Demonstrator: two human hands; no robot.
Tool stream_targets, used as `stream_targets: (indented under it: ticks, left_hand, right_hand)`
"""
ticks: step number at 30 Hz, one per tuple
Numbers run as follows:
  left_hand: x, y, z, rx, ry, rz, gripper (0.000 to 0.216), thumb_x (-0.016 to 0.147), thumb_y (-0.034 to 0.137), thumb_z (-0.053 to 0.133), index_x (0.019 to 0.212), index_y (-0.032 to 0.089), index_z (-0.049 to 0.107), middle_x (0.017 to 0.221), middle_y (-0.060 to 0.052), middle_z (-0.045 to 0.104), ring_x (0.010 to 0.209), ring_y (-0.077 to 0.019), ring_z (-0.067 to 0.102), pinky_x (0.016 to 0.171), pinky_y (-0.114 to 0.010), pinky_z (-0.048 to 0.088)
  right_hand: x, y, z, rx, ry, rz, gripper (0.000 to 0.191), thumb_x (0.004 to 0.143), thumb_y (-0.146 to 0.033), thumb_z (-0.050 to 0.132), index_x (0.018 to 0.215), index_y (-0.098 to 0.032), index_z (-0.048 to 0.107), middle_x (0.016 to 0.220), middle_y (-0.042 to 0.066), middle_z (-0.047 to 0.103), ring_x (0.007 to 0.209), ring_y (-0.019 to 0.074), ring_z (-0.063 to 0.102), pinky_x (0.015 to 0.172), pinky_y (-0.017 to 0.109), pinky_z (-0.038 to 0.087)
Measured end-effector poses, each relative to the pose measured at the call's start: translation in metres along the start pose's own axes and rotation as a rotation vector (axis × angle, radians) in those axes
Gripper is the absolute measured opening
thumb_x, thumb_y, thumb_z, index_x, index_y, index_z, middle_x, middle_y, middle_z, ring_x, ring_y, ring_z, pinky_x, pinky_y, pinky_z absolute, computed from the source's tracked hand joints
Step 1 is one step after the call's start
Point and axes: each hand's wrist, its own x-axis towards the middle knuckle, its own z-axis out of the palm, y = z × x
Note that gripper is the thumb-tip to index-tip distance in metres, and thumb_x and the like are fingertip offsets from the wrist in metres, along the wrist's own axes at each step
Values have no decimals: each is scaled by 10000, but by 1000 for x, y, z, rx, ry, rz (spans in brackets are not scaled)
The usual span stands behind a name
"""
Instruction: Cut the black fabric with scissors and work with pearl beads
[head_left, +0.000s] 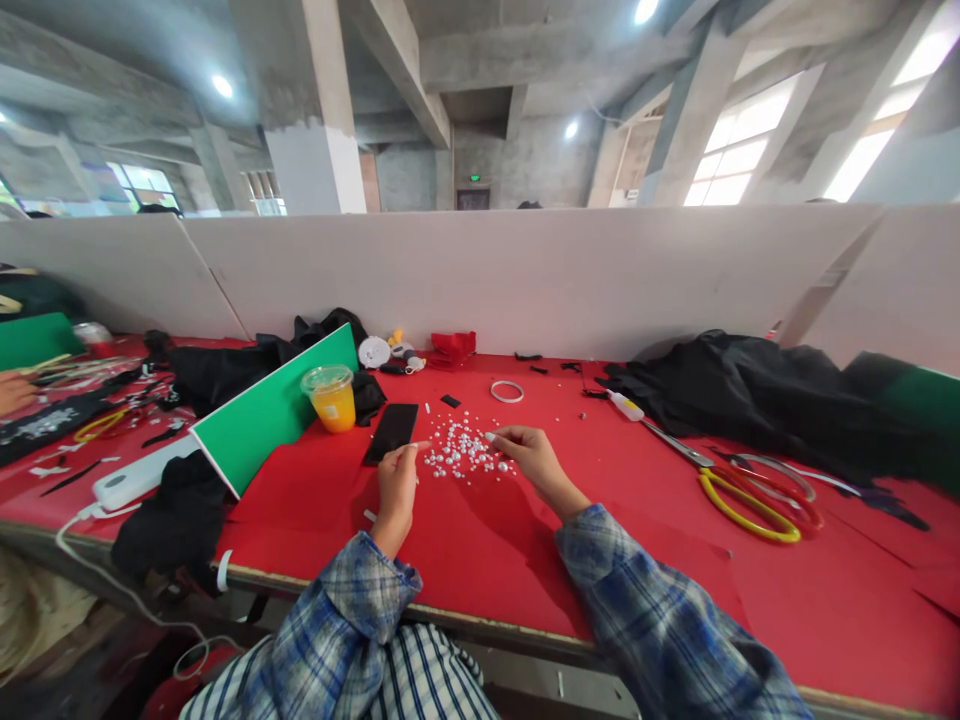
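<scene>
White pearl beads [457,447] of mixed sizes lie scattered on the red tabletop between my hands. At the right edge of the beads, my right hand [529,455] is closed in a pinch. A small pale spot shows at its fingertips; whether it is a bead or a nail I cannot tell. My left hand [397,485] is just left of the beads, thumb and finger pressed together, and anything between them is too small to name. A black phone [394,432] lies flat right behind my left hand. Beyond the beads rests a pale ring [507,391].
A cup of orange drink [331,400] stands by a slanted green board [281,405] on the left. Large scissors with yellow and red handles [750,505], a small white bottle [625,406] and black cloth [735,390] lie right. A white power strip [146,473] sits far left.
</scene>
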Motion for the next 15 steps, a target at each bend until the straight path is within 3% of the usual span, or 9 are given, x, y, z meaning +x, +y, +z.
stream_targets:
  ticks: [6, 15]
  left_hand:
    - [0, -1, 0, 9, -14, 46, 407, 662, 428, 551, 821, 99, 732, 438, 83, 299, 418, -79, 285, 413, -209, 205]
    - [2, -4, 1, 135, -21, 184, 315, 717, 320, 489, 779, 132, 735, 520, 30, 471, 490, -109, 403, 484, -220, 335]
  right_hand:
    - [0, 3, 2, -39, 4, -22, 201, 584, -368, 641, 561, -169, 617, 485, -19, 569, 473, 106, 469, 501, 250, 344]
    - [-4, 4, 8, -55, -22, -37, 186, 585, -351, 637, 556, -168, 622, 488, -19, 574, 466, 103, 470, 489, 244, 343]
